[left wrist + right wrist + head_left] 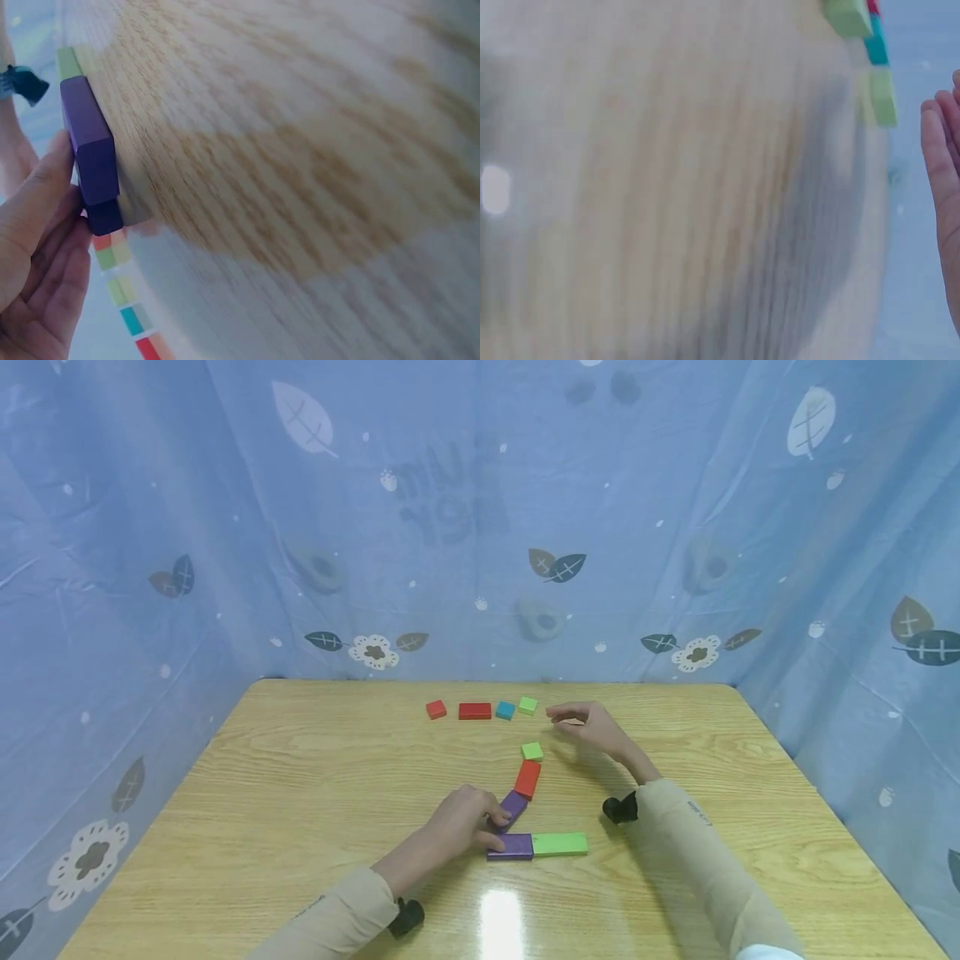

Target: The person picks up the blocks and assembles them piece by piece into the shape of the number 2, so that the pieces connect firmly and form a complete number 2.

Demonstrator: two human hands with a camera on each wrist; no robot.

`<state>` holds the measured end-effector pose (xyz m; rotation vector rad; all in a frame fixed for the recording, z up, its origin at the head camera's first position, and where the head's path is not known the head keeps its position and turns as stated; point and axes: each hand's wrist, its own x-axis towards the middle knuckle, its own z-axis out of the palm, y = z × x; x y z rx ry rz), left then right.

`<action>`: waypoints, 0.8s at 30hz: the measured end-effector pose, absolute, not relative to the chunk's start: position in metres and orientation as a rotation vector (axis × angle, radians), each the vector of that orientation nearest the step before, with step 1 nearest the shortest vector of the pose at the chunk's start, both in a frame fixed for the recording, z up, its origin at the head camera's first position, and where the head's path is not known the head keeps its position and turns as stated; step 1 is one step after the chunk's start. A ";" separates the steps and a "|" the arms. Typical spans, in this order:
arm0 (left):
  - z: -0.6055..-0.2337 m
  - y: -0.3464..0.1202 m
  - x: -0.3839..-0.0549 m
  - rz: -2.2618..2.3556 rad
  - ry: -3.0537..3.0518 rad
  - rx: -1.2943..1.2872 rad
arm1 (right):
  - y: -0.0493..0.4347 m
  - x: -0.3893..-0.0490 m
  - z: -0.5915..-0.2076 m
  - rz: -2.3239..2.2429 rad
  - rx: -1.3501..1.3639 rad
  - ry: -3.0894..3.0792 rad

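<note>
My left hand (pixel 465 820) reaches in from the left over two purple blocks. Its thumb touches the front purple block (pixel 512 848), and its fingertips rest at the slanted purple block (pixel 513 808) behind. A long green block (pixel 560 844) adjoins the front one on the right. From the slanted block the line curves on through a red block (pixel 528 780) to a small green block (pixel 532 752). In the left wrist view the thumb lies along the side of the purple block (pixel 91 146). Beyond, my right hand (pixel 592 727) hovers with nothing held, just right of another small green block (pixel 528 705).
Along the back of the wooden table (pixel 315 760) lie a small red block (pixel 436 709), a longer red block (pixel 475 711) and a blue block (pixel 505 710). A blue patterned curtain (pixel 450 485) hangs behind the table and along both sides.
</note>
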<state>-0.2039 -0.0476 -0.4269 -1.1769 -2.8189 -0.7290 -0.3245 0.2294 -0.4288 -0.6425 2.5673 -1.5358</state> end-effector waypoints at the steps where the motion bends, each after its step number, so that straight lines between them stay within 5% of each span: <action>1: -0.427 -0.048 -0.204 -0.725 -2.818 -1.176 | 0.231 -0.326 -0.428 -1.589 -0.598 2.545; 24: -0.431 -0.047 -0.204 -0.740 -2.873 -1.126 | 0.198 -0.369 -0.448 -1.899 -0.211 2.372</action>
